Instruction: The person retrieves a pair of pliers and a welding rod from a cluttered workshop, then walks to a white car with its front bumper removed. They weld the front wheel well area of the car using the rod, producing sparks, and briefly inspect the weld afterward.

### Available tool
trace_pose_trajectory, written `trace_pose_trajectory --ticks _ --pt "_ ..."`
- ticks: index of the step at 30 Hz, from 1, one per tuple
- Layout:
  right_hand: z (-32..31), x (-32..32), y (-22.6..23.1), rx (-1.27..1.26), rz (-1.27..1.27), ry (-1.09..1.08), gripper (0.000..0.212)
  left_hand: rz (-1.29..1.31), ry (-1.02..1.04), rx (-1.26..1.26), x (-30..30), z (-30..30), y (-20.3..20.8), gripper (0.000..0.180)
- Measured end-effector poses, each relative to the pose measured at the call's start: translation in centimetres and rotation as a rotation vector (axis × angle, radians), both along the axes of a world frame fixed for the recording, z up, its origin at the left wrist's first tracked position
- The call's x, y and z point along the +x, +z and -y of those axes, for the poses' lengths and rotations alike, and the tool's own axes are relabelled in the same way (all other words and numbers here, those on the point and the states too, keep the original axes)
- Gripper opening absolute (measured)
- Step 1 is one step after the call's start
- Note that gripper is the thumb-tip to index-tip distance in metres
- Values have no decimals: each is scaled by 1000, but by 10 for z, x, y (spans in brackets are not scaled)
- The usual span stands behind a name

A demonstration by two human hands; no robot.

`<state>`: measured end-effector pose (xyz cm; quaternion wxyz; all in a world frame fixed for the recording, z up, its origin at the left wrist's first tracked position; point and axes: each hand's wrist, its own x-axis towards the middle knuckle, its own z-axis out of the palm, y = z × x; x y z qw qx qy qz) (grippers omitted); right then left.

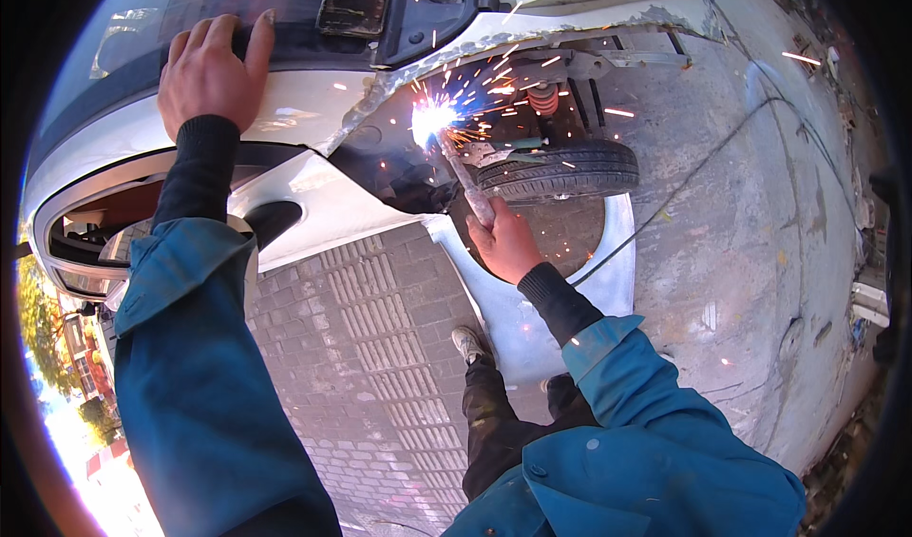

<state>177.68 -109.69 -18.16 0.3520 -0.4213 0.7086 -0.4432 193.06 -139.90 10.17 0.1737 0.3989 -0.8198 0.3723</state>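
My left hand (214, 81) lies palm down on the white car body (304, 109) beside the windshield (228, 0), fingers stretched and thumb apart. My right hand (508, 242) is wrapped around a welding torch (465, 176) that slants up and left from the fist. At the torch tip a bright blue-white arc (434, 124) burns against the car's exposed front structure, and orange sparks fly outward. Glare hides the exact spot being struck. Just right of the torch are a tire (560, 171) and a red coil spring (543, 98).
A white fender panel (522, 342) with a round wheel cutout lies on the ground by my feet. A dark cable (684, 195) runs from near my right hand across the concrete. The car's side window (104, 219) is at the left. Paving bricks (370, 347) cover the ground below.
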Motion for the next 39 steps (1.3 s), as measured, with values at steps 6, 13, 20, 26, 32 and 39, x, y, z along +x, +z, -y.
trace_pose_trajectory --ticks 6,13,20,26,32,39 --pt "-4 0 2 -25 0 -18 29 4 21 16 -1 1 0 55" --pt "-8 0 4 -2 -6 -14 28 2 13 18 0 2 0 56" --pt "-5 -2 7 9 9 -4 30 9 31 26 0 2 0 56" --pt "-4 0 7 13 -11 10 30 9 29 9 -1 2 0 56" --pt "-4 -1 7 30 -18 10 29 4 43 31 -2 0 1 56" --pt "-2 1 6 18 -30 -5 29 -1 31 29 -2 0 1 55"
